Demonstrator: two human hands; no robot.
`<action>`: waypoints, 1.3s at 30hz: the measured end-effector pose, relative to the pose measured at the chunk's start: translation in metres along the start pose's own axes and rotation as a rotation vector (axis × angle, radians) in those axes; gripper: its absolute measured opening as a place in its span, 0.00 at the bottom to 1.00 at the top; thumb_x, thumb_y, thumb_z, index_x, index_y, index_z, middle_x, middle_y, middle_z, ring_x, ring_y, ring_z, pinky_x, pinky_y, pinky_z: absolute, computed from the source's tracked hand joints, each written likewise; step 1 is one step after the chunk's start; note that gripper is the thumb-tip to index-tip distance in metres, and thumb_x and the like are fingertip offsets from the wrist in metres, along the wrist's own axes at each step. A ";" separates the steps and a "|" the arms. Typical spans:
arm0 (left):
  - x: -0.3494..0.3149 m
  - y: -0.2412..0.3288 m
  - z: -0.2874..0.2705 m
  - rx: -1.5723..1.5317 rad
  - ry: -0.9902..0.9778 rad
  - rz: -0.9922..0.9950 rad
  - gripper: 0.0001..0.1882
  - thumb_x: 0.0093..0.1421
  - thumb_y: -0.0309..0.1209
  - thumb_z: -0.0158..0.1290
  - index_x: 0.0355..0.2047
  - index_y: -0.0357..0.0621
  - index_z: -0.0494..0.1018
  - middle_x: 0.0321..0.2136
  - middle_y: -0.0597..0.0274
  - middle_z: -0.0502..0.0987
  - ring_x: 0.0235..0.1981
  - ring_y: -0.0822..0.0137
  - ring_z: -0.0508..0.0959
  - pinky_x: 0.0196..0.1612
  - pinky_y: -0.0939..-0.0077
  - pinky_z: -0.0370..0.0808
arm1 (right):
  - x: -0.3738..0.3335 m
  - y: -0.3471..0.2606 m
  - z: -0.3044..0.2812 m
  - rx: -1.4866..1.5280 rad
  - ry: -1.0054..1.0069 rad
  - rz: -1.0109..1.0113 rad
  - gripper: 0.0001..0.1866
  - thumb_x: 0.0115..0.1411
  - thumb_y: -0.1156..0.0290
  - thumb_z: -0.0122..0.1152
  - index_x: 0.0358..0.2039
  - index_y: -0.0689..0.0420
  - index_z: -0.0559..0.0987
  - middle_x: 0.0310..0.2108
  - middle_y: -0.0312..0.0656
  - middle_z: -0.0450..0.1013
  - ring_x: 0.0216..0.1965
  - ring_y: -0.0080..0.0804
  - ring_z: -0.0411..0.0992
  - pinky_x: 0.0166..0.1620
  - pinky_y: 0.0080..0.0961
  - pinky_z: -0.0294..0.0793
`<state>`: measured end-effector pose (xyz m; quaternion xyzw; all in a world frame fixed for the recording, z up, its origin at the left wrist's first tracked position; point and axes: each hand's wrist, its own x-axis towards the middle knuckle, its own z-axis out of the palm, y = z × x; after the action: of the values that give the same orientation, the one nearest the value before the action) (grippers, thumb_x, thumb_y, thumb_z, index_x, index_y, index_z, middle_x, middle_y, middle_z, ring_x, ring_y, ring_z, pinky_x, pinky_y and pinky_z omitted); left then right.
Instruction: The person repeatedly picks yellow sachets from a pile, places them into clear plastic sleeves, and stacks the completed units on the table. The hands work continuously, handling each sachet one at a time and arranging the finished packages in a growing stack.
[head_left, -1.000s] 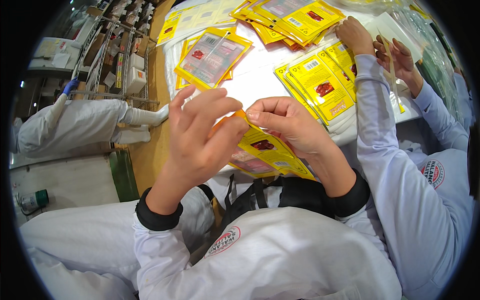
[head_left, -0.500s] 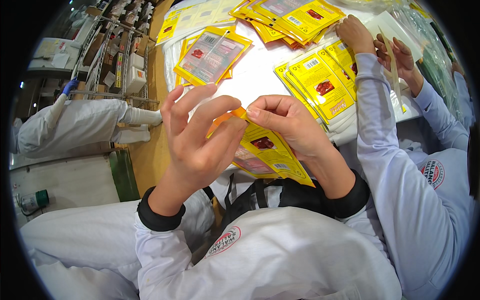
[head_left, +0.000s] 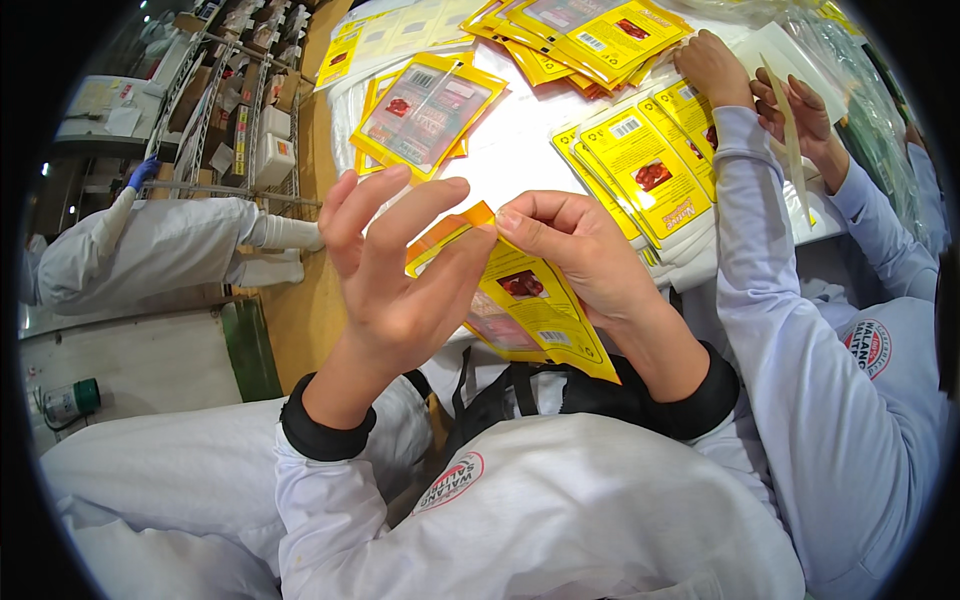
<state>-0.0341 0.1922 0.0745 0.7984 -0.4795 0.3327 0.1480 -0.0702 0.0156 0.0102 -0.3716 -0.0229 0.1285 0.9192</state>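
Note:
A yellow plastic pouch [head_left: 560, 320] with a red food picture, a barcode and a see-through panel hangs tilted between my hands, above my lap. At its top edge, my right hand [head_left: 595, 245] pinches it between thumb and bent fingers. Close beside that grip, my left hand [head_left: 395, 285] has its thumb and index finger together at the same edge, while its other fingers are raised and spread. An orange strip along the pouch's top shows behind the left fingers. Part of the pouch is hidden behind my left hand.
On the white table, flat pouches [head_left: 425, 115] lie beyond my left hand. A larger pouch pile [head_left: 590, 40] is at the back, and a yellow stack [head_left: 650, 170] lies to the right. A co-worker's hands [head_left: 800, 115] hold a thin sheet there. Another person [head_left: 150, 240] stands near shelves.
My left fingers have shifted slightly, and more of the orange top strip shows. The pouch's lower corner has swung a little left and down. My right hand keeps its pinch.

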 end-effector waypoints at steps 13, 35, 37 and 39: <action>-0.002 -0.003 0.003 0.004 0.073 -0.016 0.10 0.42 0.28 0.67 0.27 0.54 0.81 0.47 0.67 0.76 0.57 0.55 0.66 0.63 0.52 0.59 | -0.002 -0.003 0.002 -0.092 -0.002 -0.023 0.11 0.65 0.66 0.61 0.38 0.62 0.81 0.32 0.35 0.78 0.33 0.14 0.72 0.37 0.15 0.72; -0.012 -0.001 0.007 0.091 0.179 0.073 0.09 0.46 0.32 0.69 0.30 0.59 0.82 0.47 0.74 0.74 0.58 0.59 0.64 0.64 0.51 0.59 | -0.007 -0.010 0.006 -0.100 -0.030 -0.001 0.10 0.66 0.65 0.60 0.37 0.60 0.79 0.33 0.33 0.77 0.33 0.14 0.71 0.39 0.16 0.71; -0.012 -0.001 0.006 0.079 0.174 0.074 0.09 0.46 0.32 0.69 0.29 0.58 0.82 0.47 0.74 0.74 0.57 0.59 0.64 0.64 0.51 0.59 | -0.007 -0.009 0.006 -0.097 -0.026 -0.012 0.11 0.66 0.65 0.61 0.37 0.61 0.80 0.32 0.33 0.77 0.33 0.14 0.72 0.38 0.16 0.72; -0.012 0.000 0.006 0.067 0.171 0.066 0.09 0.46 0.31 0.69 0.29 0.58 0.82 0.47 0.73 0.75 0.57 0.59 0.64 0.64 0.51 0.59 | -0.007 -0.009 0.006 -0.097 -0.027 -0.013 0.11 0.66 0.65 0.61 0.37 0.61 0.80 0.32 0.33 0.77 0.33 0.14 0.72 0.38 0.16 0.72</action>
<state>-0.0352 0.1969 0.0619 0.7554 -0.4797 0.4201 0.1507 -0.0761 0.0120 0.0210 -0.4140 -0.0440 0.1263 0.9004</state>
